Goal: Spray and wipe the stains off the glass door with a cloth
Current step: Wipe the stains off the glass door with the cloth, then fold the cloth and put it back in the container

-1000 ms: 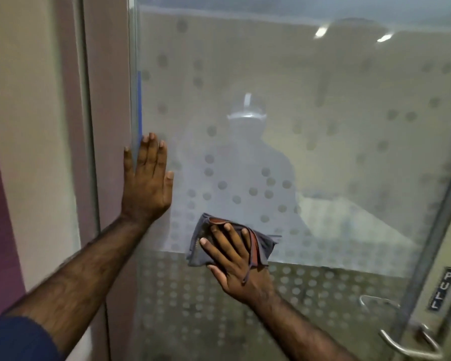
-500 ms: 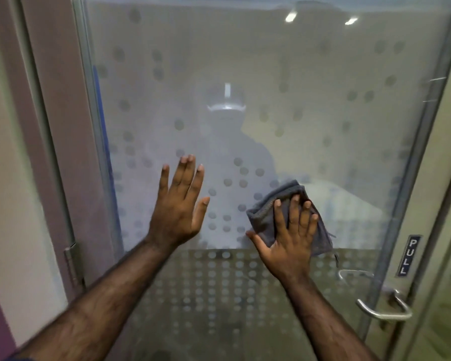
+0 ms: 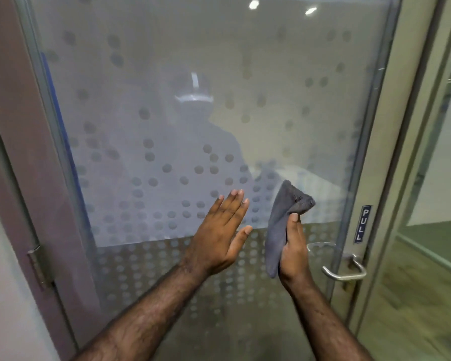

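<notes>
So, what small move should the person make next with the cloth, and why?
Probably spread the grey cloth flat and press it onto the glass door again. The right hand holds it bunched and hanging, seemingly off the pane, so it is not wiping. The left hand is open beside it, free to help unfold it.

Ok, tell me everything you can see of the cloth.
The cloth is a dark grey, soft, fuzzy fabric, like microfibre. It is bunched rather than spread flat: the top folds over into a rounded peak and the rest hangs down in a long strip. The right hand grips it from the side, thumb on the front. It stands before the frosted, dotted glass door, left of the handle; contact with the glass is unclear.
</notes>
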Demonstrator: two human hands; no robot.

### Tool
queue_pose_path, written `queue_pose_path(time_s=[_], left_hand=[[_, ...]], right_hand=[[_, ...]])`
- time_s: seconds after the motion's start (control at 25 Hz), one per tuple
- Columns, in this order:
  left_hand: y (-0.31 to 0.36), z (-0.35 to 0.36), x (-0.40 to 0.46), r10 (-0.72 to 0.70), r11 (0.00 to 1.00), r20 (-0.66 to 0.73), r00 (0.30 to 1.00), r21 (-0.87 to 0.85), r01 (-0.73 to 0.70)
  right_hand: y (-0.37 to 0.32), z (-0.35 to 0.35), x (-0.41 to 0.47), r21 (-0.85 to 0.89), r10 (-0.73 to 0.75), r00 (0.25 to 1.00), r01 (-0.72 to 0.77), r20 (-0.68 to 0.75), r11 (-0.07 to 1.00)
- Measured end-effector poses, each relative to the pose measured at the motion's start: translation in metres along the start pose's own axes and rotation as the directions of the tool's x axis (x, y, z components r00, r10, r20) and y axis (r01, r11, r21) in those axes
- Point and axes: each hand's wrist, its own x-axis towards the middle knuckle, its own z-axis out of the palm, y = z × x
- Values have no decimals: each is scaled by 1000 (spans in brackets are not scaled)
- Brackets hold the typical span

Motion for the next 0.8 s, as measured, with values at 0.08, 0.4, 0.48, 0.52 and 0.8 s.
queue_pose_path(time_s=[0.08, 0.4, 0.48, 0.52, 0.8], left_hand=[[14, 14, -4, -34, 996, 52, 998, -75, 37], [110, 44, -27, -396, 211, 597, 697, -680, 702], [128, 55, -40, -348, 4, 735, 582, -619, 785], [140, 57, -48, -317, -68, 770, 555, -601, 796], [213, 87, -93, -210, -159, 842, 496, -530, 833]], right_hand=[[3, -12, -10, 354, 282, 955, -298, 97, 887], [-37, -70, -104, 518, 492, 868, -451, 65, 727], [-44, -87, -127, 497, 508, 861, -445, 11, 745], [-46, -98, -140, 476, 519, 854, -449, -19, 756], [-78, -169, -233, 319, 587, 795, -523, -150, 790]])
